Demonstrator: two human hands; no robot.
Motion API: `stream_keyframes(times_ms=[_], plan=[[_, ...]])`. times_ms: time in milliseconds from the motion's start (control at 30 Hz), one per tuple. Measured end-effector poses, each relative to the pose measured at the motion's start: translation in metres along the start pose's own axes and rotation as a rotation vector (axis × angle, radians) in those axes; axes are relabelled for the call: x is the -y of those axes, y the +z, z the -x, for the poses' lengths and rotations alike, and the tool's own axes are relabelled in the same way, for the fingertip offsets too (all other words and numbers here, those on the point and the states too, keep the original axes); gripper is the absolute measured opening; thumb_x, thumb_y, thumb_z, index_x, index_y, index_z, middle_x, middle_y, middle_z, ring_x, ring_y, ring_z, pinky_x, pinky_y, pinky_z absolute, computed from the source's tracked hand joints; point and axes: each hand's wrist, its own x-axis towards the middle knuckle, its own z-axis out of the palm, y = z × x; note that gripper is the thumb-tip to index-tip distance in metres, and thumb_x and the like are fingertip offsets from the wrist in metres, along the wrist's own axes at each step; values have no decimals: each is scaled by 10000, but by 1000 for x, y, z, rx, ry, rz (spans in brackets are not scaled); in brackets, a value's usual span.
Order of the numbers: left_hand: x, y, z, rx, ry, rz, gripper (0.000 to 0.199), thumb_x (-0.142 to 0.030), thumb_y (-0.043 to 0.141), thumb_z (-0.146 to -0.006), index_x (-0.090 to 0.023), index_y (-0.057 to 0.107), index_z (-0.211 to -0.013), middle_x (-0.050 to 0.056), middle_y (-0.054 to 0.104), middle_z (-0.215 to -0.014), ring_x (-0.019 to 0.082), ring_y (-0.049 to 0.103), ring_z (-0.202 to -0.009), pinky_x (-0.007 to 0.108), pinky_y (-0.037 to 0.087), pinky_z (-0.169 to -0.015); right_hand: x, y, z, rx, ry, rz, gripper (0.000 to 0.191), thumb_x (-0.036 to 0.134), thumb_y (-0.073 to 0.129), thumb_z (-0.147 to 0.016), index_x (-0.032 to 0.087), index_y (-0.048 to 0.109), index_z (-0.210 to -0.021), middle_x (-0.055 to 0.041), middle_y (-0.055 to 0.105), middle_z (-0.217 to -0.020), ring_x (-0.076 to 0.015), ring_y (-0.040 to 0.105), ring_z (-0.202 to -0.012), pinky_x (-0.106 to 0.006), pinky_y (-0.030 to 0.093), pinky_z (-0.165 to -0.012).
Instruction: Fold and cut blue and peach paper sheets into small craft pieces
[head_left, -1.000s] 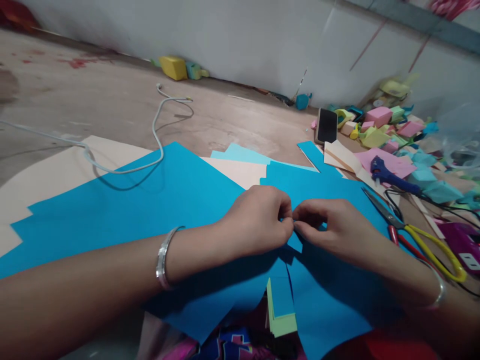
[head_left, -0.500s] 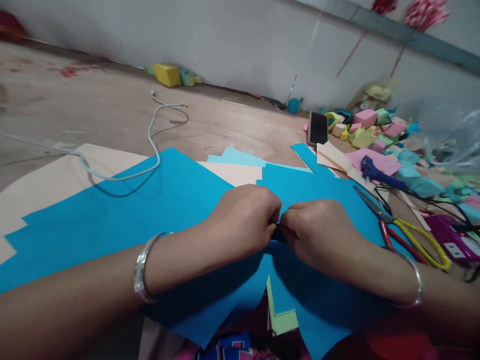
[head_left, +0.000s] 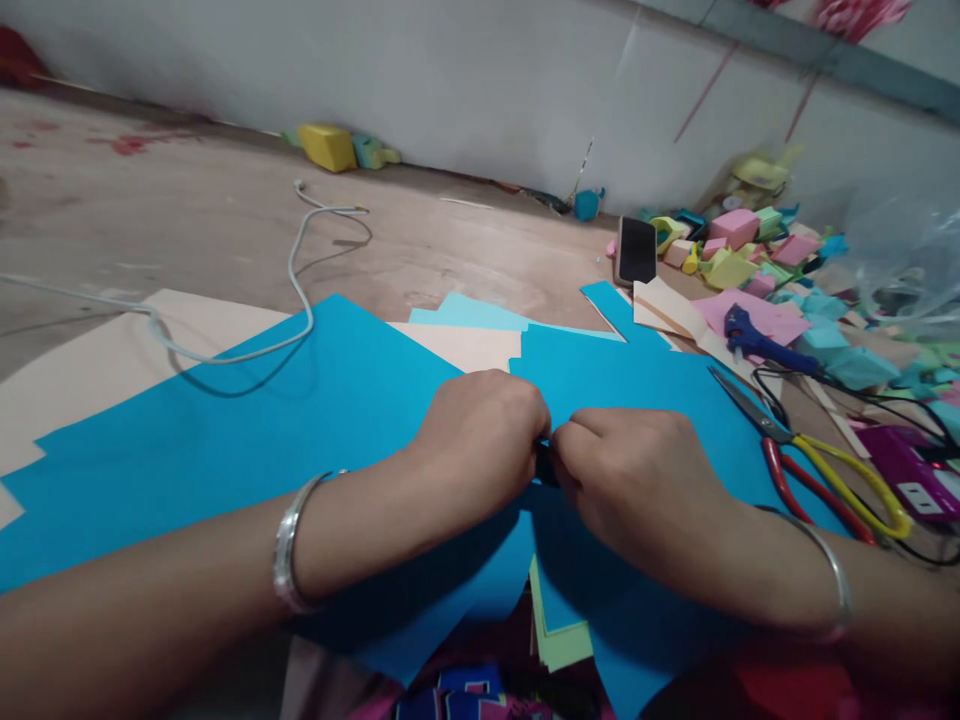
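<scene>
My left hand (head_left: 484, 435) and my right hand (head_left: 637, 465) meet knuckle to knuckle, both with fingers pinched closed. Between their fingertips is a small dark blue paper piece (head_left: 546, 466), mostly hidden by the fingers and in shadow. Under both wrists lie large blue paper sheets (head_left: 315, 410), overlapping pale pink sheets (head_left: 225, 322). Below the hands, a green-edged stack of cut paper (head_left: 566, 645) pokes out near my lap. Scissors (head_left: 776, 428) with a red and a yellow handle rest right of my right hand.
A blue glue gun (head_left: 776, 345) with a black cord lies beyond the scissors, near a purple socket box (head_left: 911, 475). A phone (head_left: 636, 252) stands before a heap of small paper shapes (head_left: 735, 230). A white cable (head_left: 296, 270) crosses the floor and sheets at left.
The view has shifted slightly. My right hand has turned a little and sits slightly lower, its fingers curled tighter against the left. Both hands keep their pinch on the small blue piece.
</scene>
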Motion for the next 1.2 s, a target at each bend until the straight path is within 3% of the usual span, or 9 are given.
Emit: stream_keyframes(times_ms=[100,233,400,533,600,800,967,1067,1200], plan=[[1,1,-1,-39,25,219,272,-52,525,-669,-193,746,-741,88,750,-829,274,671,-844,342,436,-678,-5,4,-1,6,39,40,225,66,532,-782,170,587,-591,-44,576,-528,-136,432,-442,-308,115,-471],[2,-5,-3,-67,-50,866,547,16,498,-638,-194,717,-1093,75,723,-1165,240,639,-1112,339,484,-903,-19,13,-2,21,128,23,204,110,532,-810,158,619,-632,-58,620,-580,-144,490,-490,-302,157,-485],[8,-11,-10,-212,-273,1494,253,-229,606,-817,-156,691,-1044,94,712,-1117,228,652,-1042,339,505,-899,-34,16,-10,-154,211,-377,202,177,599,-833,174,651,-638,-5,611,-578,-107,502,-523,-265,293,-517],[7,-1,-15,112,-459,1831,422,-451,399,-994,-115,641,-920,79,670,-761,185,658,-692,374,569,-720,-35,19,-15,-259,236,-588,159,166,612,-845,182,676,-700,14,625,-618,-95,498,-545,-241,351,-536],[5,6,-16,187,-484,1842,488,-493,344,-1010,-113,615,-865,80,653,-693,180,648,-613,355,571,-637,-35,22,-16,-250,204,-582,162,159,604,-853,180,679,-711,7,612,-633,-106,516,-584,-242,358,-549],[2,17,-12,109,-348,1731,504,-587,441,-957,-136,631,-840,51,665,-680,149,644,-583,293,545,-585,-37,31,-15,-228,68,-490,182,168,550,-899,159,729,-929,-31,634,-737,-133,554,-675,-254,385,-602],[2,24,-10,177,-265,1680,589,-663,444,-917,-130,629,-751,70,671,-674,161,655,-581,314,545,-600,-33,33,-14,-308,-10,-364,301,110,477,-886,137,651,-642,-29,569,-602,-115,488,-576,-257,334,-552],[3,26,-11,181,-253,1664,602,-680,434,-911,-127,631,-782,71,676,-673,162,657,-568,308,544,-590,-33,32,-15,-307,-4,-325,281,94,472,-864,144,643,-645,-20,559,-590,-111,479,-569,-250,324,-553],[2,26,-11,142,-225,1608,635,-725,450,-873,-127,662,-877,82,693,-718,159,656,-604,292,552,-599,-38,34,-18,-180,49,-368,165,78,514,-766,160,623,-672,-8,575,-610,-116,494,-582,-242,316,-552]])
